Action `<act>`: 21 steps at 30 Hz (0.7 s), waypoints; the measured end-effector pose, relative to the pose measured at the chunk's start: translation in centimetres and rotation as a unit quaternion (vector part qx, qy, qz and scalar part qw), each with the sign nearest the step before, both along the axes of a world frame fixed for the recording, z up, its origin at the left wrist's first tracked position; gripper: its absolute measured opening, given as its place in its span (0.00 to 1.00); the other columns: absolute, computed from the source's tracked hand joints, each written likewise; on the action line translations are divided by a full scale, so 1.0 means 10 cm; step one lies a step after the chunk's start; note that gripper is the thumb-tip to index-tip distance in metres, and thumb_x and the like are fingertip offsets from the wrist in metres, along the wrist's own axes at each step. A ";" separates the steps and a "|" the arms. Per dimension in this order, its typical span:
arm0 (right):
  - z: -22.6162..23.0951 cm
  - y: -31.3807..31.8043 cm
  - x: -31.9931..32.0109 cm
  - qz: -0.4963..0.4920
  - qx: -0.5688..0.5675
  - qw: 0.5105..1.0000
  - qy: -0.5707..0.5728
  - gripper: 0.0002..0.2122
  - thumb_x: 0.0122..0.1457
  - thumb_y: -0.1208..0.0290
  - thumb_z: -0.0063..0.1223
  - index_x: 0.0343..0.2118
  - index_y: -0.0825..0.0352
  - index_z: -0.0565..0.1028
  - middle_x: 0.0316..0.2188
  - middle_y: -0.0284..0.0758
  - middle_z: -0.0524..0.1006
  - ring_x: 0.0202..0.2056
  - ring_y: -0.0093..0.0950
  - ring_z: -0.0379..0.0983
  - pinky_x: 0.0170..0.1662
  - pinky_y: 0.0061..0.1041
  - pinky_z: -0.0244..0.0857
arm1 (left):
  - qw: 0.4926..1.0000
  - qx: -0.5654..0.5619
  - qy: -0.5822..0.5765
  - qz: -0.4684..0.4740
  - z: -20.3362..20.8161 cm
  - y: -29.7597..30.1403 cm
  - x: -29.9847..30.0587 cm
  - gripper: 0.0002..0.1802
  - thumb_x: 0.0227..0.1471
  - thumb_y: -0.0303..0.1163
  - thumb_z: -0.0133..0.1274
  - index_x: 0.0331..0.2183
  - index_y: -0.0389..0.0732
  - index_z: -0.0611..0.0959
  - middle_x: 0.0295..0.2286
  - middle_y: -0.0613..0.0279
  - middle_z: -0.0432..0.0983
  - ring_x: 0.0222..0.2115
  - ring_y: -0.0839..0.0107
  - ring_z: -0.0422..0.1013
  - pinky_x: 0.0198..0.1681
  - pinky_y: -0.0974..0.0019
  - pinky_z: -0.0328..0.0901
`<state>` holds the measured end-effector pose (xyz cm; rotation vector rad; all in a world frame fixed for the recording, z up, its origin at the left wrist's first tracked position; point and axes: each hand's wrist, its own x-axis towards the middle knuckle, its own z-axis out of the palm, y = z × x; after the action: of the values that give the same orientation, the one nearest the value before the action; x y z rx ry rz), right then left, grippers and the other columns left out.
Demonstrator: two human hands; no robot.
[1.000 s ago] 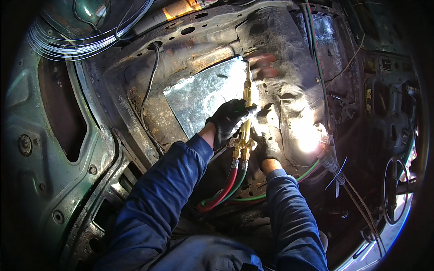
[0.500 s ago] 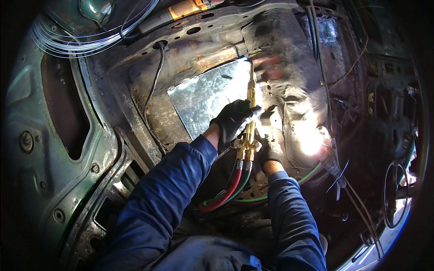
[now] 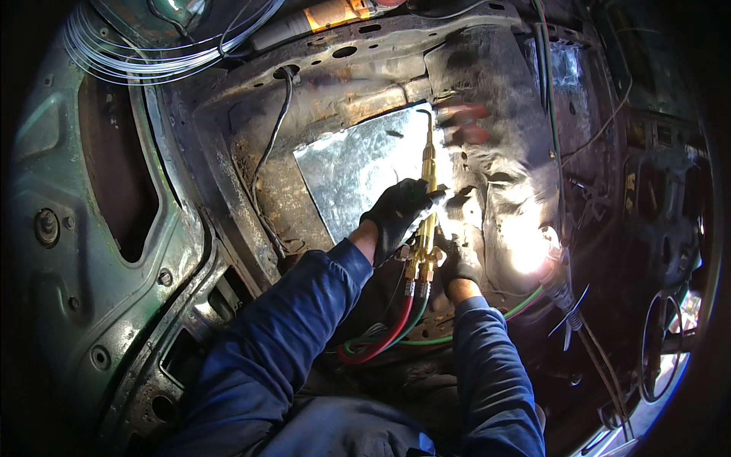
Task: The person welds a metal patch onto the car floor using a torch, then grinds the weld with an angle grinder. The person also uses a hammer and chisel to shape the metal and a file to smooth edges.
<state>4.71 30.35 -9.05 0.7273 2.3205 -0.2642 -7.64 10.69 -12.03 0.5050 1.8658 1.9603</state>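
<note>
My left hand (image 3: 394, 217), in a black glove, is wrapped round the brass gas torch (image 3: 430, 166). The torch points away from me, and its thin bent tip (image 3: 428, 122) lies over the upper right corner of a shiny metal sheet (image 3: 346, 164). No flame shows at the tip. My right hand (image 3: 462, 260), also in a black glove, is at the right side of the torch's valve knobs (image 3: 438, 257); its fingers are lost in shadow. A red hose (image 3: 396, 327) and a green hose (image 3: 417, 311) run from the torch's near end and curve left.
A glaring work lamp (image 3: 557, 266) stands on the right, its cord running down. Red-handled objects (image 3: 466, 134) lie beyond the sheet's right edge. Far left are a wire coil (image 3: 137, 70) and an orange-and-grey power tool (image 3: 324, 17). A green body panel (image 3: 57, 297) borders the left.
The torch has turned slightly, so its tip now shows a bend toward the left. Both hands stay at the torch. The whole view has shifted a little.
</note>
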 end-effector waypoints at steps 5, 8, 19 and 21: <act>-0.17 0.14 0.13 0.052 -0.007 0.998 -0.025 0.30 0.65 0.55 0.54 0.70 0.50 0.64 0.74 0.44 0.55 0.72 0.43 0.55 0.71 0.35 0.58 | 0.983 -0.092 -0.137 -0.075 0.35 0.02 -0.19 0.23 0.66 0.54 0.51 0.44 0.42 0.82 0.37 0.52 0.77 0.42 0.54 0.73 0.47 0.55 0.67; -0.09 0.09 0.04 0.041 -0.015 0.998 -0.049 0.31 0.66 0.56 0.53 0.71 0.50 0.63 0.74 0.44 0.54 0.72 0.43 0.56 0.69 0.36 0.60 | 0.993 -0.075 -0.063 -0.058 0.37 0.00 -0.19 0.29 0.63 0.60 0.52 0.41 0.39 0.82 0.36 0.51 0.76 0.40 0.55 0.73 0.47 0.55 0.66; 0.00 0.05 0.03 0.032 -0.003 0.999 -0.041 0.34 0.65 0.58 0.54 0.72 0.56 0.58 0.73 0.46 0.57 0.66 0.47 0.65 0.66 0.38 0.65 | 0.995 -0.050 -0.052 -0.063 0.09 0.09 -0.15 0.34 0.48 0.25 0.68 0.58 0.49 0.79 0.37 0.54 0.75 0.38 0.51 0.74 0.39 0.53 0.72; 0.01 0.08 0.05 0.023 0.002 0.999 -0.045 0.34 0.64 0.59 0.54 0.72 0.57 0.57 0.73 0.47 0.57 0.66 0.47 0.65 0.66 0.38 0.65 | 0.992 -0.064 -0.078 -0.074 0.14 0.12 -0.15 0.27 0.53 0.30 0.67 0.54 0.46 0.80 0.36 0.56 0.74 0.37 0.56 0.75 0.39 0.55 0.72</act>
<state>5.23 31.20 -8.99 0.6730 2.2499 -0.2029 -9.09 11.89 -10.67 0.4244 1.7893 1.7206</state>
